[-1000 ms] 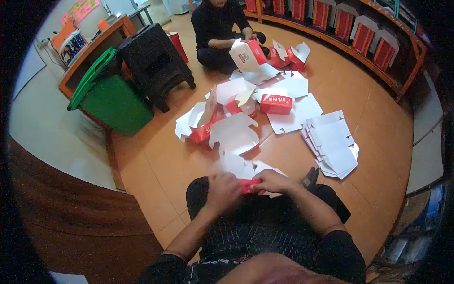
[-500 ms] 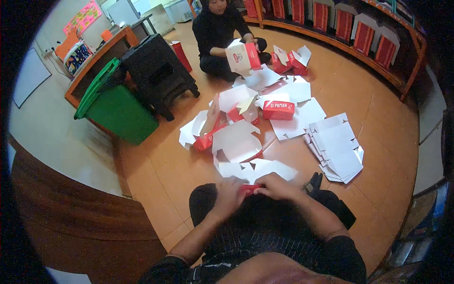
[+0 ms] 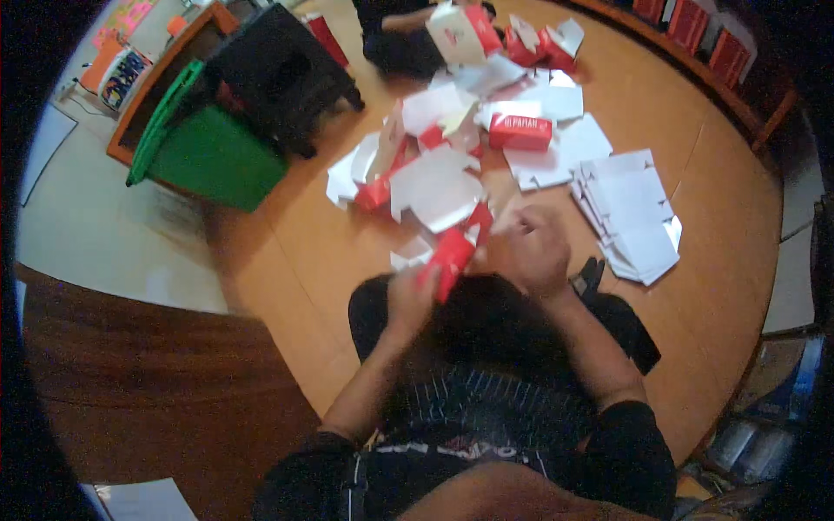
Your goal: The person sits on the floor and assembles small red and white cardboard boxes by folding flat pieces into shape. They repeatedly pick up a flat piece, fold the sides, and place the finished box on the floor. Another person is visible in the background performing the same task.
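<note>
My left hand (image 3: 412,300) grips a red cardboard food box (image 3: 455,255), held at a slant over my lap. Close to the box's far right end is my right hand (image 3: 537,249), its fingers curled and smeared by motion. Whether they touch the box, I cannot tell. Just beyond lies an open box (image 3: 437,184) with its pale inside facing up. A closed red box with white lettering (image 3: 519,132) sits farther off among more partly folded boxes. To the right, a stack of flat white box blanks (image 3: 630,208) rests on the tiled floor.
A person (image 3: 404,48) sits across from me with a red and white box. On the left are a green bin (image 3: 208,156) and a black plastic stool (image 3: 274,69). A wooden shelf (image 3: 660,52) holding red boxes runs along the far right.
My hands have moved apart, and the red box has come up from my lap, tilted in my left hand. The view has dipped, so the far person's upper body is out of sight.
</note>
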Demonstrator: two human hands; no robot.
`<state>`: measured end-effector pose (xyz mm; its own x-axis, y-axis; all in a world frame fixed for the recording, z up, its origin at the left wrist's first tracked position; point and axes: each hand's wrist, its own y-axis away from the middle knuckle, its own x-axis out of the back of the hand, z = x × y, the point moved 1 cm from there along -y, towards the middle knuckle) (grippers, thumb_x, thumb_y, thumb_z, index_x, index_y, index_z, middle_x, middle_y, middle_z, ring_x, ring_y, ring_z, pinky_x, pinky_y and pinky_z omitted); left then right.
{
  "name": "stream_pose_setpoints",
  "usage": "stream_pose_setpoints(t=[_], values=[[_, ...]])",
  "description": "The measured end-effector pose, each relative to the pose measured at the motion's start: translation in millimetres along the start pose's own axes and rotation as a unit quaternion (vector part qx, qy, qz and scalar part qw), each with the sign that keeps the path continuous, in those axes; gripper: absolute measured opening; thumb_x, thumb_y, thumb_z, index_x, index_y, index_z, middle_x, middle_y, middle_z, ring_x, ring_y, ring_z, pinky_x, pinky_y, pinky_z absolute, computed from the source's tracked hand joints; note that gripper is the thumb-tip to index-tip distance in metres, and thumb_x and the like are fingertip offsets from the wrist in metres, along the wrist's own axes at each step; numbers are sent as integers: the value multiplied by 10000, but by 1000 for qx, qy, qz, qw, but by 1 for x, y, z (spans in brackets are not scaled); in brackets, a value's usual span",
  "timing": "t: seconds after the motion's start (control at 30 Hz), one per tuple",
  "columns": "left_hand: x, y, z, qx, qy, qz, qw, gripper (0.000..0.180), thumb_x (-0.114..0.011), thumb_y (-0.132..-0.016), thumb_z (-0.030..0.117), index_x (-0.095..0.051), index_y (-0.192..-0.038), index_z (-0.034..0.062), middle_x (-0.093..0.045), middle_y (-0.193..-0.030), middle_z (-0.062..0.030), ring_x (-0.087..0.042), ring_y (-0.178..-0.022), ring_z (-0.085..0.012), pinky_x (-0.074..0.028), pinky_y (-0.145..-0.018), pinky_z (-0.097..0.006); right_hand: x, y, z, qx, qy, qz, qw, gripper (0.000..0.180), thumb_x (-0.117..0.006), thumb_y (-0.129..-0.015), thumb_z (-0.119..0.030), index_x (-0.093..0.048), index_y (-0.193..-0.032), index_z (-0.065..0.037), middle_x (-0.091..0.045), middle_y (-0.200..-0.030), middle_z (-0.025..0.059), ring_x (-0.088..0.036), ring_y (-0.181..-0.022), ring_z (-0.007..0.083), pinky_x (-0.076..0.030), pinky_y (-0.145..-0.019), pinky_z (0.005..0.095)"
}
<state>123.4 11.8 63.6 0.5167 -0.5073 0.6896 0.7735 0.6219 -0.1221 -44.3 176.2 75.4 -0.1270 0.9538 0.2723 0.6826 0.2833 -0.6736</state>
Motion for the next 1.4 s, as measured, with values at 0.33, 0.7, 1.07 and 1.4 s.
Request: stream_pose_setpoints(t=[0.33,0.7,1.07,1.4], values=[[-1,7,9,1,41,-17,999,320,-603,-961,286,-639,-859,-15,-581,-771,-236,-588,-697,-365,-450,-653,-421,-35,17,28,-170,-104,-197,960,328,-592,-955,-250,-630,-1199,-34,-631,-1052,169,-629,-916,294,-513,-806,373],[-2,8,6,-28,-24,-55,998,309,-615,-940,283,-658,-821,1,-583,-755,-220,-565,-728,-364,-451,-673,-440,-30,16,15,-43,-84,-234,968,202,-690,-890,-202,-673,-981,-22,-546,-875,108,-569,-750,212,-470,-681,315],[-5,6,13,-143,-22,-79,986,215,-632,-931,205,-661,-828,18,-609,-781,-138,-545,-775,-316,-443,-711,-410,-32,17,26,-6,-157,-345,925,90,-706,-845,-128,-698,-911,-67,-529,-894,98,-549,-850,251,-452,-778,349],[18,-7,26,108,460,22,881,257,-473,-1050,292,-590,-1086,66,-668,-937,-61,-610,-748,-123,-440,-514,-245,-25,31,-18,114,-107,-143,977,734,-780,-769,-368,-469,-1395,-145,-479,-1348,212,-482,-1230,414,-391,-1038,507]])
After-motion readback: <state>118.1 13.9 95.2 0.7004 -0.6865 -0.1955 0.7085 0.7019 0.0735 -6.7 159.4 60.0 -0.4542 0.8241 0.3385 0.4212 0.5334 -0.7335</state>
